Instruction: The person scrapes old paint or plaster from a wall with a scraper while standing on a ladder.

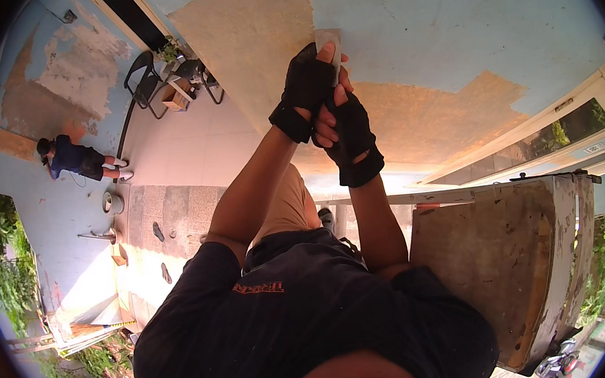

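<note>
Both of my hands wear black fingerless gloves and grip one flat metal scraper [328,36] in the upper middle of the view. My left hand [311,77] is wrapped around its blade part, thumb along the face. Just below, my right hand [348,123] closes around the lower end; the handle is hidden in the fingers. The scraper's far end lies against the light blue painted wall [428,27], where the paint borders a bare tan patch [257,36]. A second bare patch [425,108] spreads to the right of my hands.
A wooden cabinet-like box [477,271] with worn paint stands close on my right, below a framed window [536,141]. At left, another person [76,157] is at a partly stripped wall. Black chairs [145,84], a cardboard box [176,94], a bucket [113,203] and sandals [158,232] are on the floor.
</note>
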Demonstrator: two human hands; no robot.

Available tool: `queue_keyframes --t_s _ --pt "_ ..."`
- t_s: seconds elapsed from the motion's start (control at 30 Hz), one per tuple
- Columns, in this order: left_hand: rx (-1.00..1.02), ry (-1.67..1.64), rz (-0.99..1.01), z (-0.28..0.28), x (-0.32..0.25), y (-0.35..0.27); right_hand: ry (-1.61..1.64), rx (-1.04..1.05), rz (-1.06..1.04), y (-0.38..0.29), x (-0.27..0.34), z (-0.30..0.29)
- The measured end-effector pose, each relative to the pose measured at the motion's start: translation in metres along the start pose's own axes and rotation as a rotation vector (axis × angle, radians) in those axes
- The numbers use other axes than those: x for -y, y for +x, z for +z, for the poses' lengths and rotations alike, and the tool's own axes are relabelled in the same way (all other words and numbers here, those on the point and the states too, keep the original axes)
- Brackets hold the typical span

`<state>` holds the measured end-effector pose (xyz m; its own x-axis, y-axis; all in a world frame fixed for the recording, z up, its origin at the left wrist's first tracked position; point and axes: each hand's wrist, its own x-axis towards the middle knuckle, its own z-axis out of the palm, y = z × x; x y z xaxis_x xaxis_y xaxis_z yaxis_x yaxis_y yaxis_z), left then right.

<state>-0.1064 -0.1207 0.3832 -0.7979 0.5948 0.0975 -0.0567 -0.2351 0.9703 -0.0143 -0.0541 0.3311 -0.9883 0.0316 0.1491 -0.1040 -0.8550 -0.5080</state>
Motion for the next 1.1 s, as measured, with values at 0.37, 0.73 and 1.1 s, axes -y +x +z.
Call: queue_keyframes --t_s 0.37,0.73,1.1 --pt "0.022 -0.054 0.053 -0.023 0.099 -0.04 -0.258 0.051 -0.09 -0.027 0.073 0.027" --pt "0.559 -0.399 -0.401 0.078 0.283 -0.125 -0.666 -0.14 -0.323 -0.042 0.097 0.03" --pt "0.868 -0.108 0.001 0.107 0.327 -0.095 -0.666 -0.362 -0.318 -0.056 0.11 -0.004"
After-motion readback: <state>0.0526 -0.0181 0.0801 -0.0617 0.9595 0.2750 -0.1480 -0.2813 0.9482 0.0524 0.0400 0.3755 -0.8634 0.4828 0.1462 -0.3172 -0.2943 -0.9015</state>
